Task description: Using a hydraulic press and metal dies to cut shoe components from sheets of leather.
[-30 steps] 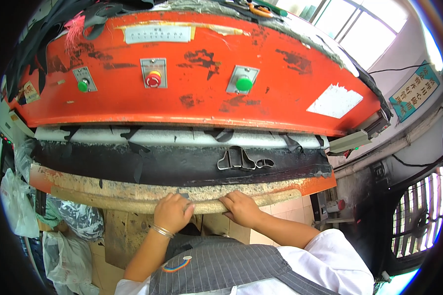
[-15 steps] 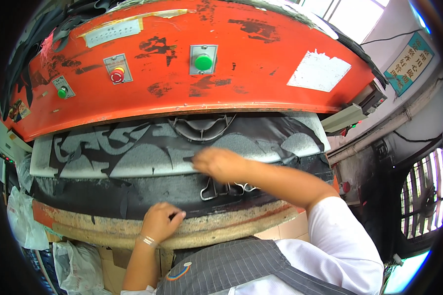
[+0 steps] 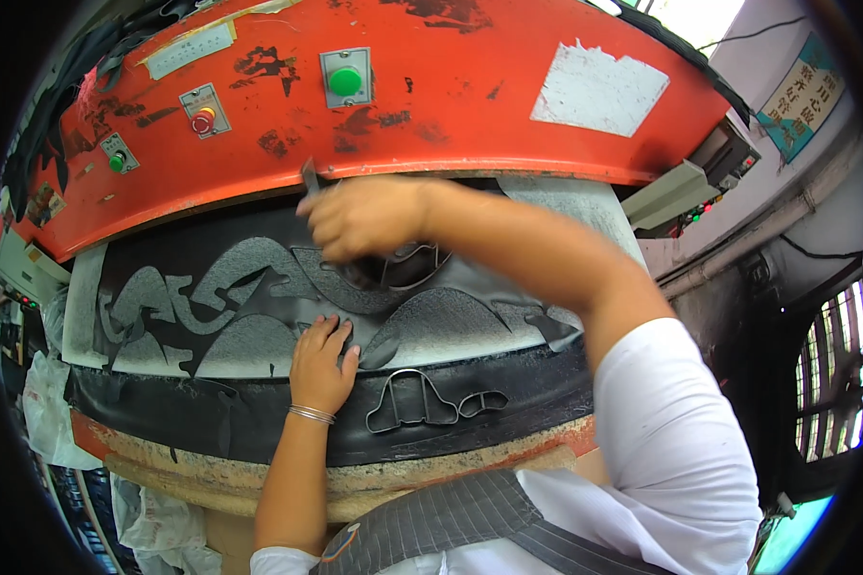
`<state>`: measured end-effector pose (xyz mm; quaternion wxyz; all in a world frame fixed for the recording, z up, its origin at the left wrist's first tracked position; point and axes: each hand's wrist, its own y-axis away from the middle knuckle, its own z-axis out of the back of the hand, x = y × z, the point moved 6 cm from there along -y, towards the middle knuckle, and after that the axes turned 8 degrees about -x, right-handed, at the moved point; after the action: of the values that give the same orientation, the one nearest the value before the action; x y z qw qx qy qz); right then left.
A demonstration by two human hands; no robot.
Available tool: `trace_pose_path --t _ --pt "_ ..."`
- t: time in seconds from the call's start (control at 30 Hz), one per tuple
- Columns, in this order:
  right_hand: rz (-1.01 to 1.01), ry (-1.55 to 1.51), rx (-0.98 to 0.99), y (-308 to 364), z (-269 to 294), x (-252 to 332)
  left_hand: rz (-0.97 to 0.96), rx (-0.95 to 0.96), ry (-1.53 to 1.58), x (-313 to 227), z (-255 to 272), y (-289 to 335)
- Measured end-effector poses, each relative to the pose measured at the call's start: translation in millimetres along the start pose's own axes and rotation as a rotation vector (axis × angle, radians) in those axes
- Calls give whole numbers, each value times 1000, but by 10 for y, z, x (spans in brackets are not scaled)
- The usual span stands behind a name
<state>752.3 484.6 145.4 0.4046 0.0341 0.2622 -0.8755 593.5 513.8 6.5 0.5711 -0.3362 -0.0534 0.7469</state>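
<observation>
Left hand [image 3: 321,372] is resting open at the near edge of the pale board [image 3: 84,321], ideally pressing the cut-out black sheet [image 3: 249,218] on it flat, while curled right hand [image 3: 369,216], grip lost in blur, is hovering beside the curved metal die [image 3: 410,284] toward the far edge.

A teal-and-tan poster [image 3: 804,99] is hanging on the right-hand wall [image 3: 762,65], a pipe [image 3: 738,243] is slanting below it, a black cable [image 3: 753,34] is running nearby, and whitish plastic bags [image 3: 56,407] are sagging at lower left.
</observation>
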Motion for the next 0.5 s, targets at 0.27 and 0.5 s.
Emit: trace_pose_path --t 0.27,0.5 --pt "-1219 250 -67 1681 1007 -34 52 3 74 108 61 -351" --pt "-1676 120 -246 2354 39 378 95 -57 20 312 -157 -872"
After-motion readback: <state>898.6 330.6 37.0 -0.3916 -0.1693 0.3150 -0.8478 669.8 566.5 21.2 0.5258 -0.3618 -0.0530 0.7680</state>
